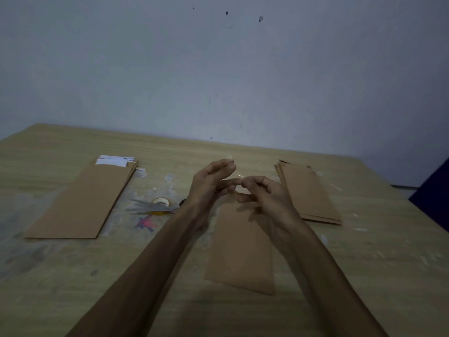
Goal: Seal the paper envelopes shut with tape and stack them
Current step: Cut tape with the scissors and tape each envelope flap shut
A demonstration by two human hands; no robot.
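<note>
Here your two hands meet above the far end of a single brown envelope (240, 249) lying on the wooden table (364, 276) in front of you. Your left hand (211, 181) has its fingers curled, thumb and fingertips pinching a small clear piece of tape (230, 157) that is hard to make out. Your right hand (261, 193) is also curled, its fingertips touching those of the left; whether it holds the same strip I cannot tell.

The envelope's long axis runs near to far, tilted slightly, with its near edge skewed toward the right. To the left lies a stack of brown envelopes (82, 203), white paper (114, 160) showing at its far end. To the right, near the hands, sits another stack (308, 193), also lying lengthwise near to far. Between the left stack and your left forearm rest scissors (150, 206) laid across a tape roll (160, 203), with pink and blue scribbles (145, 223) on the tabletop just nearer. No writing can be read anywhere. A dark blue object (435, 200) cuts in at the right edge.
</note>
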